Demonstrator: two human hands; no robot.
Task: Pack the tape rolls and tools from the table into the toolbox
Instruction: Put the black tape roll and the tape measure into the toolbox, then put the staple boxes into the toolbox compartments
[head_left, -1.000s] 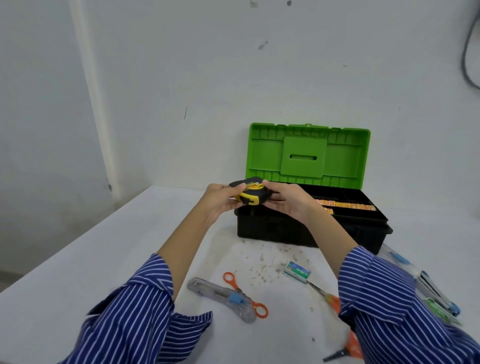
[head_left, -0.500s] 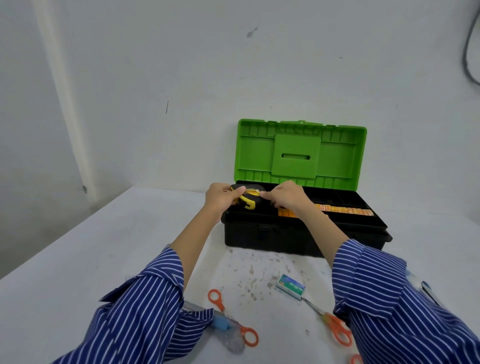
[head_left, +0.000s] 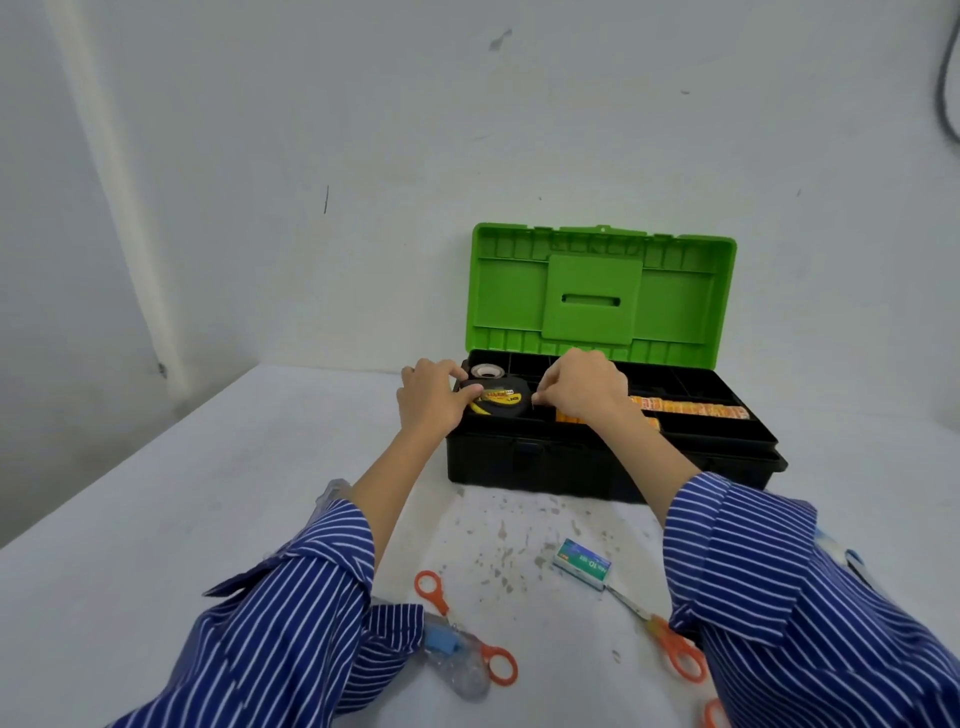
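A person in blue-and-white striped sleeves reaches both hands over an open toolbox (head_left: 613, 462), a black box with a bright green lid standing upright against a white wall. The toolbox sits at the back of a white desk (head_left: 182, 519).

Between the hands is a tape measure (head_left: 500, 399), black with yellow trim and a yellow label, lying in the front left compartment of the toolbox tray. The left hand (head_left: 431, 396) curls round its left side, thumb and fingertips against the case. The right hand (head_left: 584, 387) has its fingers bent, their tips pinching the case's right edge. Both grips look closed on the tape measure, set low in the compartment; whether it already rests on the tray floor cannot be told.

Just behind it, in the back left compartment, lies a pale tape roll (head_left: 488, 370). An orange patterned strip (head_left: 691, 410) lies along the long front compartment, to the right.

The tape measure looks like a rigid, compact, fairly dense thing with a smooth plastic shell. Holding it by its two flat sides, as here, seems the surest way; it should tolerate being let go from low down.

Still on the desk, nearer the person: orange-handled scissors (head_left: 467, 629) lying over a clear utility knife with a blue slider (head_left: 457, 657), a small green staple box (head_left: 582, 564), and a second pair of orange-handled scissors (head_left: 670, 644). These are presumably left to pack.
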